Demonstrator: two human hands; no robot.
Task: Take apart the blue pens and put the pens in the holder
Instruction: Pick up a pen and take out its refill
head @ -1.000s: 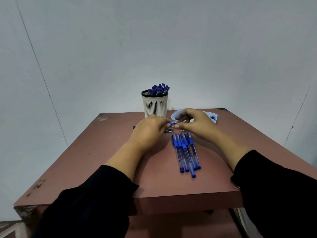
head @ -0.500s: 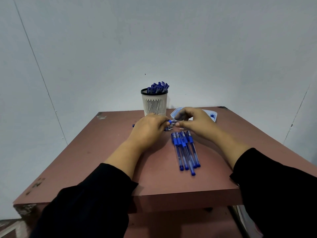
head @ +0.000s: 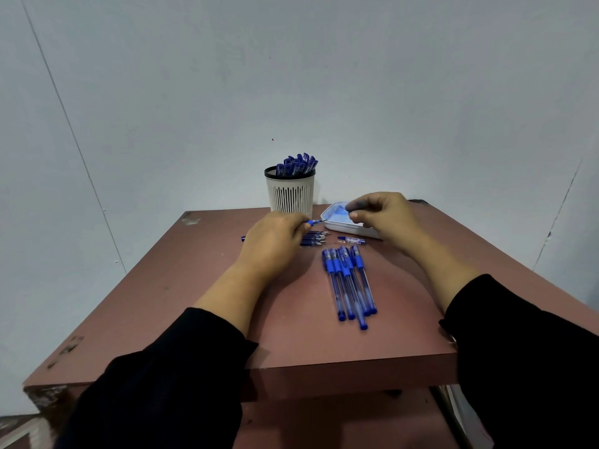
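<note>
The left hand point(head: 275, 241) grips an uncapped blue pen point(head: 313, 221), its tip pointing toward the right hand point(head: 385, 218). The right hand's fingers are curled over a white tray point(head: 337, 225) as if pinching something small; what it holds cannot be told. Just nearer than the right hand, 5 capped pens point(head: 348, 281) lie side by side on the table point(head: 201, 303). Uncapped pens point(head: 314, 238) lie beneath the left hand's fingers. Beyond the left hand stands the holder point(head: 290, 193), with pens inside.
</note>
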